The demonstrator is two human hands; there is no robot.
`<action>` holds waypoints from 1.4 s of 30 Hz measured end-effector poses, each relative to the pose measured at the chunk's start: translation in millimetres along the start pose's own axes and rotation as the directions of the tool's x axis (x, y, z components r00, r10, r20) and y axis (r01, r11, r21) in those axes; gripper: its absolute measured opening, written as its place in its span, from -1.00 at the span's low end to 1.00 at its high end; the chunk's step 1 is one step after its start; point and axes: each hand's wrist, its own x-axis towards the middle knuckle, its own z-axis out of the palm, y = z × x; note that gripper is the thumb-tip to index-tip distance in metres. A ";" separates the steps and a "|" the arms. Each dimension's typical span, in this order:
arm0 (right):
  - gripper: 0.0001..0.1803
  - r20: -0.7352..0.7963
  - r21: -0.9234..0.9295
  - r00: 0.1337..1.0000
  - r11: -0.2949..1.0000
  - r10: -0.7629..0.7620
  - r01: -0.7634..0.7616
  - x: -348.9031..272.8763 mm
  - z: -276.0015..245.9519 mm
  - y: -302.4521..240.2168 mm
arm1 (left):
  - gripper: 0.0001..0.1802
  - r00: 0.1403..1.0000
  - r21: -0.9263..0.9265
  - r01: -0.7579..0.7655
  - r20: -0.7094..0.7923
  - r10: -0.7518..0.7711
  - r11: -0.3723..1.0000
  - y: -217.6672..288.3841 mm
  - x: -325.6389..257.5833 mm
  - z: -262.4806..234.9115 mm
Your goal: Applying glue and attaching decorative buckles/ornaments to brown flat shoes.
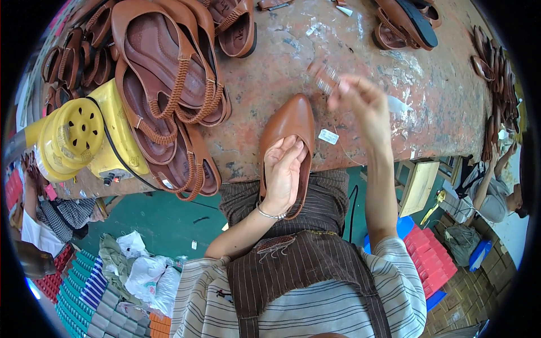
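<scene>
A brown pointed-toe slingback shoe (288, 121) lies at the near edge of the worktable, toe facing away, its back strap hanging over my lap. My left hand (283, 174) is closed on it, with the fingers in the opening. Right of the toe, my right hand (363, 104) is raised and pinches a small brown strap-like piece (320, 77) with pale, shiny bands. Motion blurs that piece and the fingertips. Between the hands, a small white tag (328, 136) rests on the table beside the shoe.
Several brown slingbacks (163, 62) are piled at the left, next to a yellow machine (115, 132) with a black cable. More shoes lie at the far right (403, 25). The worktable (270, 73) is stained. A wooden stool (418, 188) and a seated co-worker (490, 194) are at the right.
</scene>
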 end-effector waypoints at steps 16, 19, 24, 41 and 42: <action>-0.87 0.177 -0.070 0.977 0.991 0.123 -0.112 -32.1 19.0 19.6 | -0.73 0.998 0.107 -0.023 0.062 0.017 0.994 7.5 2.7 19.1; -0.87 0.156 -0.071 0.980 0.991 0.125 -0.115 -32.9 19.3 21.5 | -0.74 0.999 0.116 -0.019 0.039 0.015 0.993 7.1 1.8 21.4; -0.87 0.133 -0.088 0.984 0.990 0.119 -0.108 -36.4 20.3 22.2 | -0.75 0.998 0.169 0.025 -0.065 -0.015 0.985 3.3 5.0 28.9; -0.63 -0.396 -0.170 0.859 0.946 -0.323 0.278 -70.2 1.9 73.6 | -0.94 0.977 0.077 0.184 -0.123 -0.174 0.980 24.3 -41.6 52.5; -0.63 -0.399 -0.213 0.851 0.937 -0.341 0.275 -69.6 -0.6 83.3 | -0.94 0.974 0.045 0.211 -0.096 -0.206 0.977 25.8 -48.4 56.3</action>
